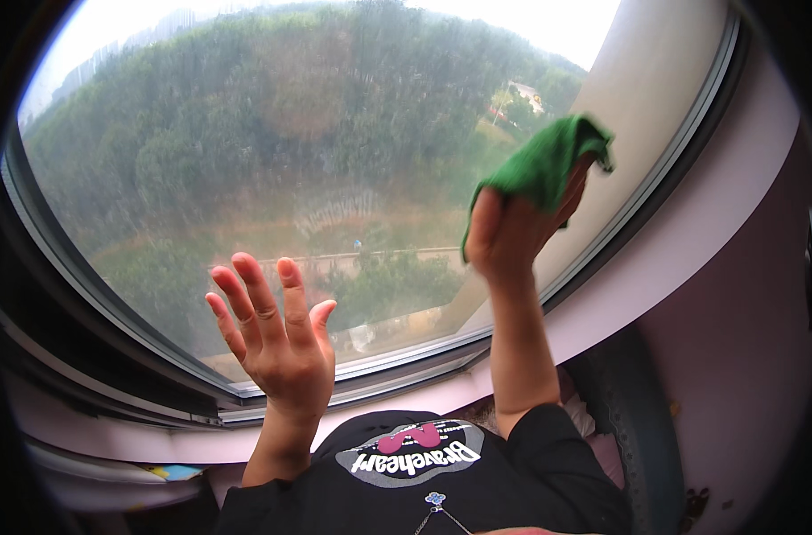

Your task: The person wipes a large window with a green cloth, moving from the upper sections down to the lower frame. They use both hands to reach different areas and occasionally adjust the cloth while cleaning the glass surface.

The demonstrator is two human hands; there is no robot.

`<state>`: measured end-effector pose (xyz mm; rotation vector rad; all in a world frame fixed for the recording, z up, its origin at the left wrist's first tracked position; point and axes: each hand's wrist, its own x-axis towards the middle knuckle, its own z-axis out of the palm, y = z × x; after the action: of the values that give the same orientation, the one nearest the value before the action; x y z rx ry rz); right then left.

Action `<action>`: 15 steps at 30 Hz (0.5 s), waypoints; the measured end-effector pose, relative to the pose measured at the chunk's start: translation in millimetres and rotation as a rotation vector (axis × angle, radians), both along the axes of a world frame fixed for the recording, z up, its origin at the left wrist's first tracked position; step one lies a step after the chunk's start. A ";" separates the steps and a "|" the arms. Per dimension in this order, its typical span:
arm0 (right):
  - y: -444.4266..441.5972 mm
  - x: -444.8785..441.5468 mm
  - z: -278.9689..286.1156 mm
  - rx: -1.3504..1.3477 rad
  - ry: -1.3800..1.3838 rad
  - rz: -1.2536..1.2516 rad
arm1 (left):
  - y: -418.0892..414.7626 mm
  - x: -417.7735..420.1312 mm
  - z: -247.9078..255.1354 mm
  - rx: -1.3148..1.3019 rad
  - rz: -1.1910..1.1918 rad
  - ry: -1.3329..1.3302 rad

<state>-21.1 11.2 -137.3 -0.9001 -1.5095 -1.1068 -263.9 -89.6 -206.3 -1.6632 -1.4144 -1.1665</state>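
My right hand (519,227) is raised at the right part of the window, gripping a green cloth (536,164). The cloth lies bunched over the fingers, and one corner flops past the fingertips; it looks slightly blurred. Streaks and hazy smears show on the window pane (299,167). Lower and to the left, my left hand (282,341) is held up with its fingers spread and nothing in it. Its fingertips are at or close to the glass; whether they touch it I cannot tell.
A metal window frame (646,194) curves around the pane, with a pale sill (372,411) below. Folded fabric (125,471) lies at the lower left. A dark curtain-like cloth (636,414) hangs at the lower right beside a wall (733,374). Trees (178,154) stand outside.
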 end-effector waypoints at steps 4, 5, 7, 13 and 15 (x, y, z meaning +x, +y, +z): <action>12.8 18.3 83.8 0.137 -0.062 -0.034 | -1.1 0.2 -0.4 0.000 0.004 -0.004; 13.5 21.0 94.1 0.146 -0.032 -0.036 | -0.8 -1.0 0.5 0.002 -0.004 0.002; 20.6 22.3 107.5 0.205 0.000 -0.028 | -2.3 -1.8 1.3 -0.010 -0.020 -0.014; 11.2 -2.1 58.9 0.106 -0.004 -0.003 | -9.6 -11.4 5.1 -0.038 -0.128 -0.065; 1.0 -13.3 17.0 0.019 0.018 -0.045 | -8.3 -17.3 2.4 -0.021 -0.220 -0.108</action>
<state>-34.5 12.2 -120.3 -0.9327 -1.4677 -1.1409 -281.2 -97.8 -203.9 -1.8303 -1.3369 -1.3861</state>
